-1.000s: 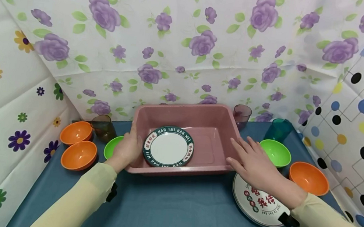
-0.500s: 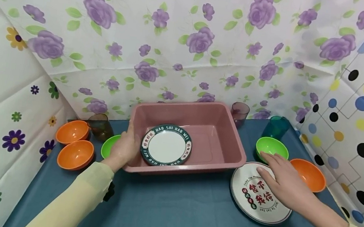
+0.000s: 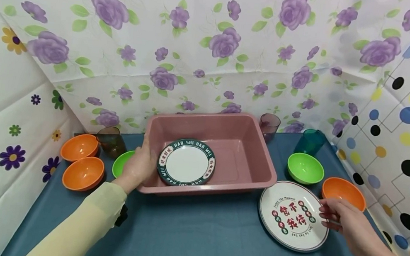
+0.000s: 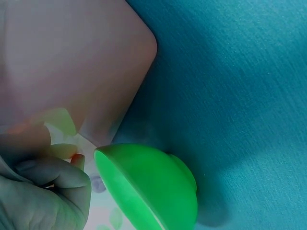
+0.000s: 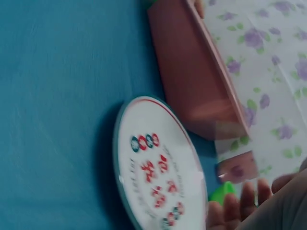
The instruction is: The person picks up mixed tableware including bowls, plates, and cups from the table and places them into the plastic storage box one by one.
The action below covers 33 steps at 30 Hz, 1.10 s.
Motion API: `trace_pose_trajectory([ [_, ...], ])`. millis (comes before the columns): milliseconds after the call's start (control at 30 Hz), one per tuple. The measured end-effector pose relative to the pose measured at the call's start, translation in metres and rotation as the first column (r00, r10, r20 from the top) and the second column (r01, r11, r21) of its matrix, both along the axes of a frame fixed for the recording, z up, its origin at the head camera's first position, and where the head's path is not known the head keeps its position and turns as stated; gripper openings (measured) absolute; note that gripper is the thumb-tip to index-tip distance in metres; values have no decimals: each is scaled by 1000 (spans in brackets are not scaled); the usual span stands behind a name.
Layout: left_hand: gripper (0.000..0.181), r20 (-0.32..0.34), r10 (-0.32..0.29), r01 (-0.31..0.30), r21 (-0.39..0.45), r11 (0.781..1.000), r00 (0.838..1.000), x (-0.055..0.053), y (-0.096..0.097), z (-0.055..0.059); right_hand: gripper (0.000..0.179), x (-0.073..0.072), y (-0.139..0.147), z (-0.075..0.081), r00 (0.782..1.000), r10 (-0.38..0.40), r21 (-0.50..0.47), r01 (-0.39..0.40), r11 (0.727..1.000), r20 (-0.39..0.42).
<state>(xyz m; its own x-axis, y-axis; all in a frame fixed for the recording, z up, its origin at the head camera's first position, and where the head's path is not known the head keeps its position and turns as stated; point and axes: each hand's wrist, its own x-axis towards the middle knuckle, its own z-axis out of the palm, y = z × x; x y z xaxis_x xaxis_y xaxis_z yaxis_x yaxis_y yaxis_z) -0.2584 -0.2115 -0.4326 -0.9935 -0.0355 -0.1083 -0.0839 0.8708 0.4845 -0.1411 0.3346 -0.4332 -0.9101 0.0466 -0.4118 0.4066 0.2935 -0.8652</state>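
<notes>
A pink rectangular basin [image 3: 240, 161] stands at the back middle of the table. My left hand [image 3: 137, 166] grips its left rim, and in the left wrist view the curled fingers [image 4: 64, 177] show beside a green bowl [image 4: 153, 177]. Inside the basin, toward its left, lies a white plate with a dark green lettered border [image 3: 186, 163]. Another white plate, printed with red characters [image 3: 294, 219], lies at the basin's front right. Loosely bent, my right hand [image 3: 354, 227] has its fingertips right at this plate's right rim; the right wrist view shows its fingers [image 5: 247, 199] beside the rim.
Two orange bowls [image 3: 83, 173] and a brown cup [image 3: 112, 141] stand on the left. On the right are a green bowl [image 3: 305, 168], an orange bowl [image 3: 344, 192] and a teal cup [image 3: 309, 142]. A purple cup [image 3: 269, 126] stands behind the basin. Patterned cloth walls surround the table.
My right hand has left the basin's right side and moved right and toward me, over the printed plate to its right rim. The left hand has stayed on the basin.
</notes>
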Motion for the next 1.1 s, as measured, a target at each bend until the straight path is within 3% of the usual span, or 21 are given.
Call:
trace_pose_trajectory([
  [100, 73, -2, -2, 2, -2, 1000, 1000, -1, 0, 0, 34, 4, 5, -6, 993, -90, -88, 97, 991, 78],
  [200, 73, -8, -8, 8, -2, 1000, 1000, 0, 0, 0, 34, 8, 7, -12, 971, -180, -132, 202, 970, 159],
  [367, 73, -22, -6, 6, 1, 1000, 1000, 0, 0, 1, 37, 12, 8, -22, 907, -344, -92, 375, 922, 242],
  [533, 73, -23, -1, 1, 1, 1000, 1000, 1, 0, 1, 61, 14, 11, -35, 854, -432, -40, 461, 886, 289],
  [700, 74, -24, 1, -1, -3, 1000, 1000, 1, 0, 1, 59, 12, 10, -46, 793, -518, -29, 555, 831, 322],
  [900, 73, -36, 3, -4, -7, 1000, 999, 2, 0, 0, 48, 12, 12, -48, 773, -512, -57, 570, 820, 375],
  [1100, 72, -45, 0, 0, -7, 1000, 999, 1, 0, -2, 49, 12, 14, -55, 811, -431, -97, 504, 858, 397],
])
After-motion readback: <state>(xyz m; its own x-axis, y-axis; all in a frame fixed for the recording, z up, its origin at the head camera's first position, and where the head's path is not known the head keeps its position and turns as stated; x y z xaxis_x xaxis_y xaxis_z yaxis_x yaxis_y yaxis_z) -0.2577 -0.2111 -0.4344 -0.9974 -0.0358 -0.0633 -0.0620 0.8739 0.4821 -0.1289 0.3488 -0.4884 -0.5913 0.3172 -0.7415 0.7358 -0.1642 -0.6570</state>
